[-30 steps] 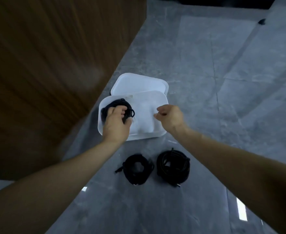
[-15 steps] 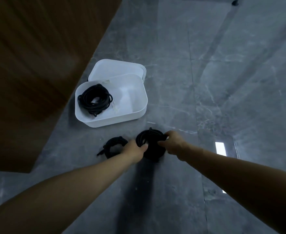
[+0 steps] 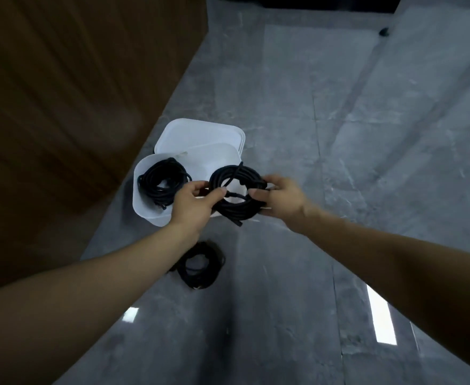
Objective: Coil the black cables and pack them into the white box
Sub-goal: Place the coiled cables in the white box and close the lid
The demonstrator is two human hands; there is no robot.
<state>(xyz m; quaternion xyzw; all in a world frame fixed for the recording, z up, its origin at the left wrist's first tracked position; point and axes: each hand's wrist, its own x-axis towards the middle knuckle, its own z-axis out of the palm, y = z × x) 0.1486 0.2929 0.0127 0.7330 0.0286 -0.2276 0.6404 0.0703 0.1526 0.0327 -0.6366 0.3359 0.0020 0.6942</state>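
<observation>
Both hands, left hand (image 3: 192, 202) and right hand (image 3: 281, 198), pinch opposite sides of the limp, springy cable coil (image 3: 236, 193) over the white box (image 3: 156, 215), where gripping across all loops likely stops unravelling.

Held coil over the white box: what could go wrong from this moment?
1. A loose cable end crosses the held coil, and a plug end hangs below; only the left hand and right hand pinch the sides, so loops may spring loose.
2. The first coil already fills the left of the white box; the new one may land on it or on the rim.
3. The third coil lies on the floor beneath the left forearm and may be overlooked.
</observation>
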